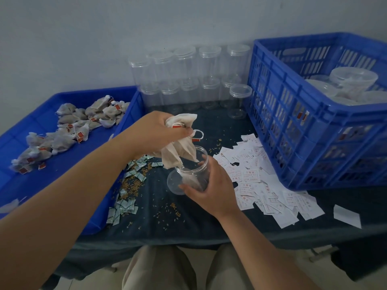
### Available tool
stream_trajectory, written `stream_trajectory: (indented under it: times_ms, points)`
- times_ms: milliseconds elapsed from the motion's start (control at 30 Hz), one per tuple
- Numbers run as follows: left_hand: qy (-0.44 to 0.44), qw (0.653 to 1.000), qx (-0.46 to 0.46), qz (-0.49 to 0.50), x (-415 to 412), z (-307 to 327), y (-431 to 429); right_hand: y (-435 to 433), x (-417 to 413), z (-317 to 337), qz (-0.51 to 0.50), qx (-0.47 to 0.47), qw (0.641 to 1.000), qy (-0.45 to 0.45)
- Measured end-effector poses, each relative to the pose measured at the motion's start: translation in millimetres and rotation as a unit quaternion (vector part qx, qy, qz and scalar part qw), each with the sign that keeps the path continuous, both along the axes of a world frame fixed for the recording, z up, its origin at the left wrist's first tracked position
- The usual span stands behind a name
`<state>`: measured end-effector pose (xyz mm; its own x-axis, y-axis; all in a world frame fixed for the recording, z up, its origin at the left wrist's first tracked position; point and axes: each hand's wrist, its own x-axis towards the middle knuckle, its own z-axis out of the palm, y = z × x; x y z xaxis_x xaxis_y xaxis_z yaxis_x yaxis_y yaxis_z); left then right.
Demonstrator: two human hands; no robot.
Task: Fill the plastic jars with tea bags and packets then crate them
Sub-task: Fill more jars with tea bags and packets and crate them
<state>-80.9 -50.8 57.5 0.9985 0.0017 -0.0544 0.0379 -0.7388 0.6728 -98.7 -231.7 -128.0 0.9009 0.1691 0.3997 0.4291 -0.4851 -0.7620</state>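
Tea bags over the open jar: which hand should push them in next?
Left. The left hand grips the tea bags at the open mouth of the jar; the right hand is busy holding that jar tilted.

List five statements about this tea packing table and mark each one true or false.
1. The left hand holds a bunch of tea bags at the jar. True.
2. The right hand lies flat on the table. False: it grips the lidless jar.
3. The blue crate on the right has jars in it. True.
4. The blue tray on the left holds the white paper slips. False: it holds loose tea bags; the slips lie on the table.
5. The empty jars by the wall lie on their sides. False: they stand upright, stacked, with lids on.
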Motion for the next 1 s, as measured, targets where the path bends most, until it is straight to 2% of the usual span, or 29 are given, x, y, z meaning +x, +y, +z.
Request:
stream_trajectory:
  times_ms: [133, 300, 500, 867, 933, 1000]
  points:
    - [0.015, 1.0, -0.008, 0.001, 1.5, 0.8, 1.5, 0.8, 1.4, -1.2, 0.002, -0.001, 1.0, -0.006]
    - [0.043, 0.997, -0.049, -0.044, -0.3, 5.5, 4.4, 0.7, 1.6, 0.0, 0.0, -0.002, 1.0, -0.004]
    - [-0.017, 0.996, -0.091, 0.002, 1.8, -0.6, 5.1, 2.0, -0.6, 2.2, -0.007, 0.014, 1.0, -0.011]
    - [-0.069, 0.981, -0.179, 0.039, 2.9, 1.9, -11.7, 1.3, -0.7, 2.6, -0.012, 0.003, 1.0, -0.013]
    - [-0.05, 0.988, -0.145, 0.026, 2.6, 2.7, -14.0, 1.4, -0.9, 3.0, -0.012, 0.003, 1.0, -0.013]
    - [-0.026, 0.998, -0.056, -0.001, 1.8, 0.8, -15.9, 1.5, -0.4, 3.0, -0.009, 0.002, 1.0, -0.015]
